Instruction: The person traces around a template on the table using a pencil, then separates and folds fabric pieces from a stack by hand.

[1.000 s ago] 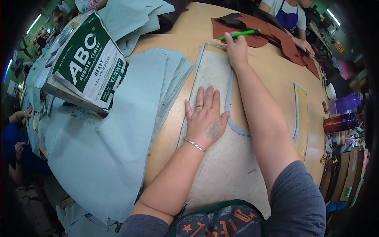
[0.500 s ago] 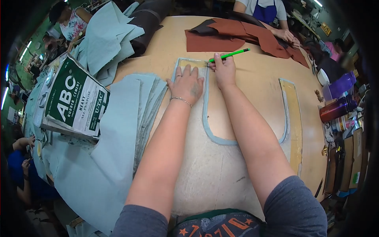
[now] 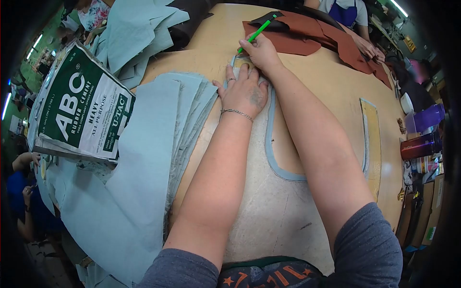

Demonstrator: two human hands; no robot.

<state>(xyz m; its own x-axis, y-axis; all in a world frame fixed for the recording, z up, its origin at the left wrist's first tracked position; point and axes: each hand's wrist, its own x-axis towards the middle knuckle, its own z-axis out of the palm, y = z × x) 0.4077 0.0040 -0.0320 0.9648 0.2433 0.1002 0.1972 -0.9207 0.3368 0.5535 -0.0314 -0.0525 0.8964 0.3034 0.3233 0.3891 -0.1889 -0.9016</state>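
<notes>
My right hand [image 3: 261, 54] grips a green pencil [image 3: 257, 34], its lower end at the far left corner of a pale, U-shaped pattern piece [image 3: 254, 211]. Blue-grey edging runs along the piece's inner curve, and its right arm shows a yellowish strip. Pressed flat on the left arm of this piece is my left hand [image 3: 244, 93], fingers spread and pointing away from me. The fingers cover part of the surface near that corner. Just left of it lies a stack of light blue-grey sheets [image 3: 144, 158].
A rubber cement can [image 3: 84, 103] stands on the sheets at left. Reddish-brown material [image 3: 307, 36] lies at the far side, near another person's hands [image 3: 370, 50]. Along the right edge are a purple container [image 3: 427, 117], a dark red bottle [image 3: 420, 146] and boxes [image 3: 427, 211].
My right hand and the pencil have moved left along the piece's far edge to its left corner. The pencil now stands steeper. My left hand stays flat on the piece; the whole view has shifted.
</notes>
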